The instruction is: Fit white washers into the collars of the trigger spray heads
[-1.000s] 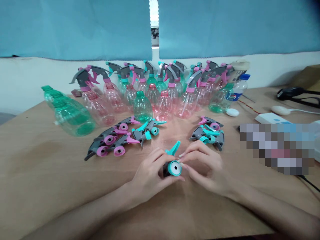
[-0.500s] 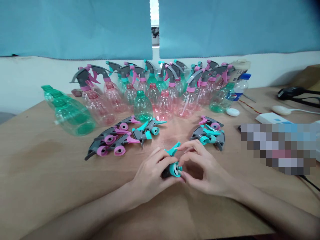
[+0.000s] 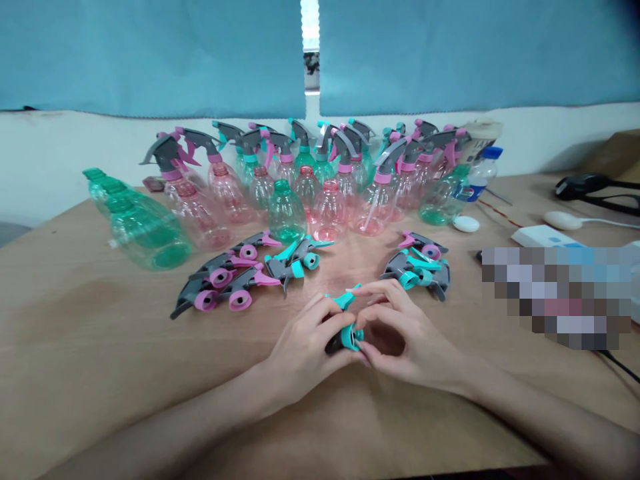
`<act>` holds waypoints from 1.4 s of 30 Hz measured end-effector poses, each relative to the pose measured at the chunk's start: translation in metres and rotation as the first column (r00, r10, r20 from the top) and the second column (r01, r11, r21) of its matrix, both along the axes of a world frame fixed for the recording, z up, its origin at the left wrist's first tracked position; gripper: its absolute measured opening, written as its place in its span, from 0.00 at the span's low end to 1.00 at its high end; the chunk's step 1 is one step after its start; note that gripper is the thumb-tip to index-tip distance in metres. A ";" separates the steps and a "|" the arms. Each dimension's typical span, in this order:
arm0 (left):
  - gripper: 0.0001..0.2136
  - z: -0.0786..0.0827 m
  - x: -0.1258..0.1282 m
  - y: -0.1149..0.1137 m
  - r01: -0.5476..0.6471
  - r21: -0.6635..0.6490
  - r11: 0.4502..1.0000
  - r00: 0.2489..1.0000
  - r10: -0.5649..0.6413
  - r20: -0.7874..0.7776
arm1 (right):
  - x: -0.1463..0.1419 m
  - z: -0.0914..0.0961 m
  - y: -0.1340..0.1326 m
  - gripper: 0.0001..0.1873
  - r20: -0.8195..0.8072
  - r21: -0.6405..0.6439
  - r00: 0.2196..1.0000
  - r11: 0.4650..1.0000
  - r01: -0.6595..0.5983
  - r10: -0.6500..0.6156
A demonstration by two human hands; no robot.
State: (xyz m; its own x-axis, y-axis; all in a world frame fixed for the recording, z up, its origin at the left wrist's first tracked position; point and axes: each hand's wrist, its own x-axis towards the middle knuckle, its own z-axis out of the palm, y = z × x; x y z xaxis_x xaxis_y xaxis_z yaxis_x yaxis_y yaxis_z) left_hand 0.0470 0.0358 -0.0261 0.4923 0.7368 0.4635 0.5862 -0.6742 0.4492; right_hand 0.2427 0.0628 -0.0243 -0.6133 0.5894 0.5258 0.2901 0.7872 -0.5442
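My left hand [image 3: 305, 347] is wrapped round a grey and teal trigger spray head [image 3: 351, 338], its round collar turned to the right. Thumb and fingers of my right hand [image 3: 413, 337] close on the rim of that collar; whether a small part is pinched there too is too small to tell. The teal trigger [image 3: 345, 298] points up and away between both hands. Most of the grey body is hidden behind the left fingers. Beyond my hands lie loose spray heads, a left group [image 3: 240, 280] with pink and teal collars and a right group [image 3: 417, 267].
Green and pink bottles, several capped with spray heads, crowd the back of the table, a green bottle [image 3: 287, 212] among them. On the right are a Pepsi bottle [image 3: 483, 177], a white oval object [image 3: 466, 225], a white box [image 3: 547, 237], dark-framed glasses [image 3: 585, 185] and a blurred-out patch.
The spray head has turned slightly in my hands, so its collar opening faces more to the right. Both hands stay in nearly the same place.
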 end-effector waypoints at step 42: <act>0.04 -0.001 0.001 0.000 0.010 0.013 1.000 0.999 -0.011 0.053 | -0.008 -0.002 -0.004 0.04 -0.068 0.169 0.997 0.985 0.043 -0.032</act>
State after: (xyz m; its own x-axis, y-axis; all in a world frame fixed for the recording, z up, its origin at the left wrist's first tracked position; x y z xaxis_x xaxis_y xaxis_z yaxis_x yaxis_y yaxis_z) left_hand 0.0483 0.0359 -0.0270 0.4741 0.7255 0.4989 0.5547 -0.6862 0.4706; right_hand 0.2349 0.0588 -0.0268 -0.5540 0.5098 0.6582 0.2897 0.8592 -0.4217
